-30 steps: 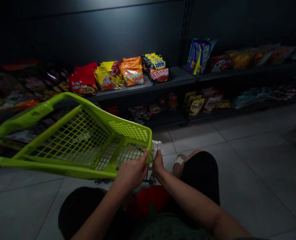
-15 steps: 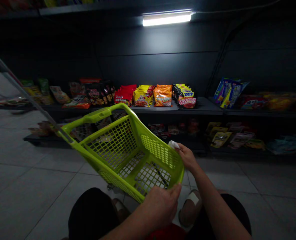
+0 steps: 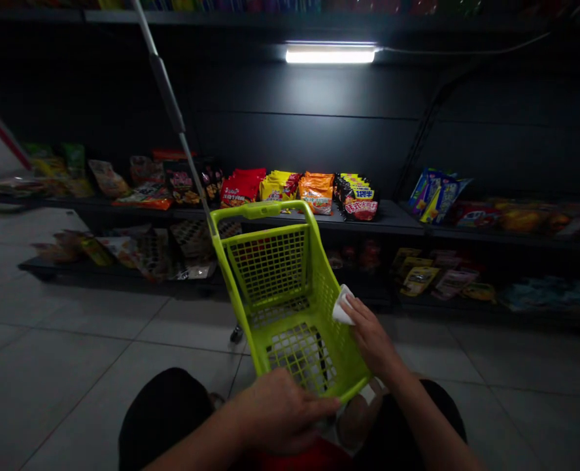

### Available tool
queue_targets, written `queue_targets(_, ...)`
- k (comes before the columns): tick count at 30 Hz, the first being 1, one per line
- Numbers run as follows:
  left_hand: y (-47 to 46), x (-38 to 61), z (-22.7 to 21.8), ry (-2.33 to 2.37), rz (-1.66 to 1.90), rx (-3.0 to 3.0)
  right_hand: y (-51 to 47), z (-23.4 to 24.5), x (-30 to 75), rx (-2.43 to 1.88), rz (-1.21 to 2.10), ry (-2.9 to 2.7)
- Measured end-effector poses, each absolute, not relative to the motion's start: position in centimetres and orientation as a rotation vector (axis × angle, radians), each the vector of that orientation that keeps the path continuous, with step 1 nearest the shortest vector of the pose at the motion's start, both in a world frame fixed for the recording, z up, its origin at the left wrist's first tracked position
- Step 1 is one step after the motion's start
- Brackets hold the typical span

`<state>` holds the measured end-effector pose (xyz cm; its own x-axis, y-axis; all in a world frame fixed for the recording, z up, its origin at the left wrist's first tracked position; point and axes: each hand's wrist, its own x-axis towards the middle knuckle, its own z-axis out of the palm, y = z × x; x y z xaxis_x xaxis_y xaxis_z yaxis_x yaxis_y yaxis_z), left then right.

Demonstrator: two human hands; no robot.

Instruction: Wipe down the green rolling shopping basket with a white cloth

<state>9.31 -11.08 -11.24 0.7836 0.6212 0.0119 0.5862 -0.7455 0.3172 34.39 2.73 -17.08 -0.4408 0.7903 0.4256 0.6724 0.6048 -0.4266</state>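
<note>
A small lime-green plastic shopping cart (image 3: 323,261) with lattice walls stands between my knees, its basket holding nothing. My left hand (image 3: 284,409) is closed over the near rim of the cart, fingers pointing right along it. In my right hand (image 3: 368,330) is a white cloth or tissue (image 3: 342,306), pressed by the fingers against the top edge of the cart's right side wall. The cart's handle (image 3: 265,209) faces the shelves. A thin grey pole (image 3: 167,95) rises from the handle's left corner.
Behind the cart runs a dark shelf (image 3: 397,219) with red, yellow, orange and black snack packets (image 3: 318,191). Blue packets (image 3: 437,194) stand farther right. More bags (image 3: 420,278) lie on the bottom shelf. A tube light (image 3: 329,53) glows above. Grey tiles (image 3: 182,327) cover the floor.
The cart has turned so its handle now faces the shelves, and its pole has swung right and more upright. My right hand has slid the white cloth along the right rim, showing more of it.
</note>
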Motion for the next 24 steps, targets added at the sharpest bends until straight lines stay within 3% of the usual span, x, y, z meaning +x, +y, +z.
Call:
queue_targets(6,-10.6,6.4,-11.0,0.900,0.300,2.753,-2.0,-17.5,34.5,-1.223,0.243,-2.108)
queue_targets(12,-9.5,5.1,-10.9,1.115,0.158,2.764,-4.9,-15.0,33.5,-1.232,0.221,-2.172)
queue_targets(18,-7.6,4.8,-10.1,1.193,0.069,2.508,1.2,-8.7,30.8,-1.026,0.728,-2.027)
queue_targets(20,-4.5,4.0,-8.7,1.212,0.234,2.365,5.1,-6.4,28.1,-0.920,0.840,-1.786)
queue_targets(24,5.3,2.1,-5.8,1.562,1.047,2.150,13.0,-5.0,20.1,-0.891,0.868,-1.390)
